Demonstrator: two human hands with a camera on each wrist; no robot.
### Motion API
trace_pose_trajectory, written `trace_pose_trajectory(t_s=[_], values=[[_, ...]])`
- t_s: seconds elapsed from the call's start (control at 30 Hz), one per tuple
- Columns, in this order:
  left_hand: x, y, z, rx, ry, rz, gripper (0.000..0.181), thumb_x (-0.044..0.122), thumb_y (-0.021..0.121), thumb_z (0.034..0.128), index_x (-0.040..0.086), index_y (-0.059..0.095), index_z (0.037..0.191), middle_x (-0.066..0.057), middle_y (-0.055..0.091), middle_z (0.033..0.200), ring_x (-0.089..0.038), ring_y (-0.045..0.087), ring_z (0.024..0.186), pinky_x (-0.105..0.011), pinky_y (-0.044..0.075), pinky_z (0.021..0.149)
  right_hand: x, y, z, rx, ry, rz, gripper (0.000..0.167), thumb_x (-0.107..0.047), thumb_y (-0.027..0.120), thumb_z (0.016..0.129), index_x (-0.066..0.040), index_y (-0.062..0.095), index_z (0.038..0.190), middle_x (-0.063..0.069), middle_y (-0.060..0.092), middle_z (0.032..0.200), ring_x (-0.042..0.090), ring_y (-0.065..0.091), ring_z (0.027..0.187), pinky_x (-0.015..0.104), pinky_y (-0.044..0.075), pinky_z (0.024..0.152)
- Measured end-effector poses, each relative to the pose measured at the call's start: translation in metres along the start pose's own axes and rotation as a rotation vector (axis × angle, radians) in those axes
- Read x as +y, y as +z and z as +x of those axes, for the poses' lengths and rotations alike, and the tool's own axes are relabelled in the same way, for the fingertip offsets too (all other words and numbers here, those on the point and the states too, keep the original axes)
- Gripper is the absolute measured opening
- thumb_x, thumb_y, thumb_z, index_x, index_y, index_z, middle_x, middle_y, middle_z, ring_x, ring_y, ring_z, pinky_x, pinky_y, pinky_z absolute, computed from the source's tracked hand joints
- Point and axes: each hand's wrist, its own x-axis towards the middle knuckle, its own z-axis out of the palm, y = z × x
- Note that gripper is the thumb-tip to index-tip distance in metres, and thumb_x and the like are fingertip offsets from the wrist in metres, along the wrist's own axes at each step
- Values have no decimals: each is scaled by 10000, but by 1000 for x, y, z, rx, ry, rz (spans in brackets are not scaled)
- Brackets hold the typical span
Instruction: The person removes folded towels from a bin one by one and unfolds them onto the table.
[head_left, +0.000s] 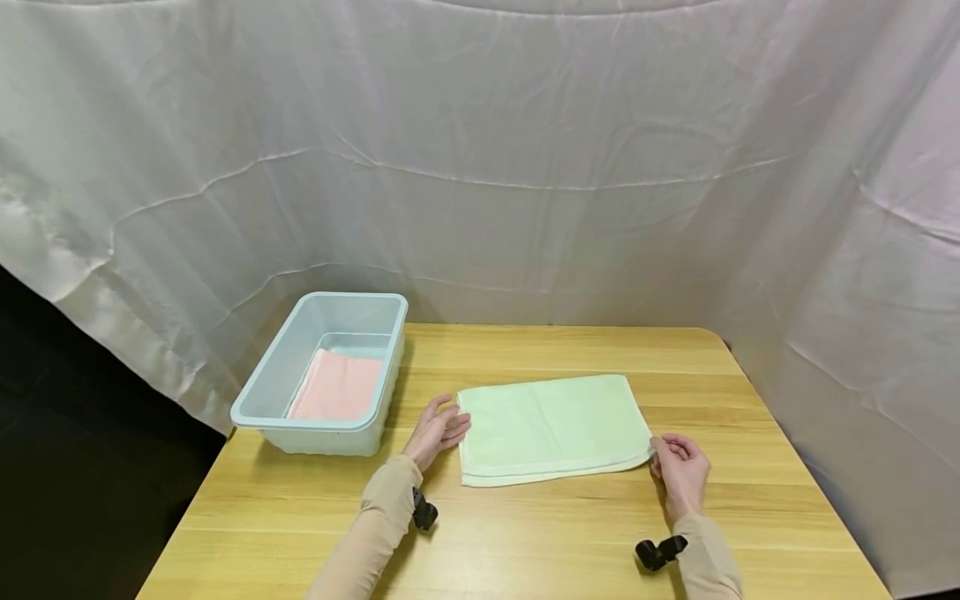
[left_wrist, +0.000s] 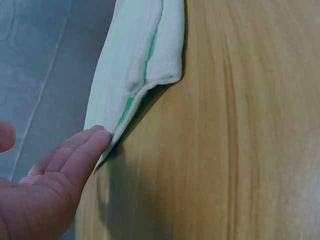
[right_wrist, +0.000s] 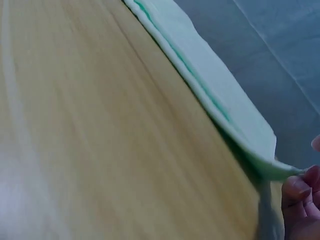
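Observation:
A pale green towel (head_left: 555, 427), folded into a rectangle, lies on the wooden table in front of me. My left hand (head_left: 437, 429) is at its left edge. In the left wrist view the fairly straight fingers (left_wrist: 80, 155) touch the towel's side edge, with the thumb apart from them. At the near right corner, my right hand (head_left: 682, 471) pinches the towel between thumb and fingers. The right wrist view shows that corner of the towel (right_wrist: 277, 170) pulled up slightly off the table, and the folded layers along the near edge.
A light blue plastic bin (head_left: 318, 423) stands on the left of the table (head_left: 525, 533). Inside it lies a folded pink towel (head_left: 341, 387). Grey curtains (head_left: 525, 208) hang behind the table and along its sides.

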Motion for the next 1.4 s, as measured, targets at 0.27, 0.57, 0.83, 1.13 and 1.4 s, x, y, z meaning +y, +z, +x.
trace_pose_trajectory(t_s=[0.27, 0.57, 0.83, 1.13, 1.4], values=[[0, 6, -2, -56, 24, -2, 605, 244, 437, 1075, -3, 174, 1561, -336, 539, 1414, -414, 565, 1320, -474, 461, 1137, -7, 28, -1, -44, -162, -109, 140, 24, 673, 882, 52, 637, 1015, -131, 630, 651, 8, 537, 471, 154, 447, 437], [-4, 11, -6, -252, -33, 15, 707, 364, 435, 1080, 36, 85, 1599, -331, 506, 1446, -419, 600, 1271, -459, 531, 1066, 8, 57, 2, -532, -314, -349, 339, -1, 693, 920, 170, 585, 1192, 98, 747, 961, -35, 665, 833, 117, 554, 780], [-6, 10, -9, -275, -39, 70, 720, 394, 421, 1083, 36, 71, 1600, -333, 515, 1438, -413, 613, 1254, -439, 541, 1054, 19, 66, 11, -633, -290, -488, 323, -49, 712, 916, 101, 625, 1189, 303, 701, 1101, -21, 661, 872, 98, 521, 809], [-3, 12, -7, -291, 9, 207, 680, 297, 468, 1075, 11, 120, 1584, -330, 484, 1467, -428, 557, 1315, -498, 457, 1139, 18, 66, 9, -710, -246, -552, 353, -73, 700, 933, 101, 609, 1227, 304, 684, 1192, -1, 658, 945, 126, 516, 829], [-1, 13, -3, -255, 108, 480, 549, 277, 482, 1069, -35, 357, 1503, -281, 512, 1458, -436, 499, 1357, -562, 410, 1148, 16, 69, 2, -738, -172, -587, 363, -97, 699, 935, 67, 610, 1247, 266, 687, 1227, 168, 698, 1047, 132, 511, 887]])
